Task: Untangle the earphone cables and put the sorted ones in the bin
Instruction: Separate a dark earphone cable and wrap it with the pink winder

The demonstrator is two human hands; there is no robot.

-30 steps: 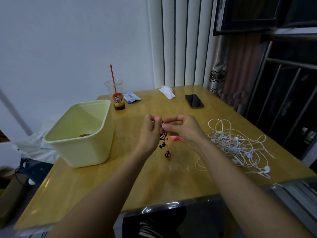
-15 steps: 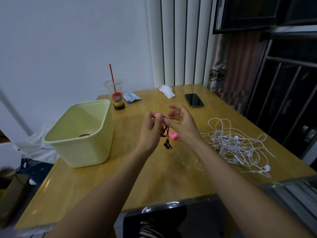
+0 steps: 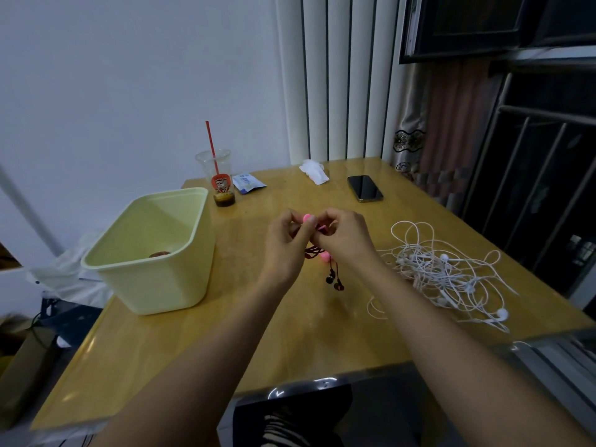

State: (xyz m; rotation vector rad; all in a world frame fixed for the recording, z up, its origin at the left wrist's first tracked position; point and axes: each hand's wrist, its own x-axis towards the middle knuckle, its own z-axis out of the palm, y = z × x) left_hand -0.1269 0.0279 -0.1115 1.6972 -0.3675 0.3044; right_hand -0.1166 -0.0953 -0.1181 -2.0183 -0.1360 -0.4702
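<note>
Wooden counter (image 3: 290,333) carries a pale yellow bin (image 3: 151,279) at left and a white earphone tangle (image 3: 442,269) at right. Between them, raised above the counter — left hand (image 3: 283,250) and right hand (image 3: 346,240), fingers (image 3: 325,217) curled, both pinching a dark red earphone cable (image 3: 314,252) with pink pieces (image 3: 307,217) — its earbuds (image 3: 329,279) dangle below.

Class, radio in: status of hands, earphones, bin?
Left hand and right hand pinch red earphones. White earphone tangle on table. Nothing blocks bin.
</note>
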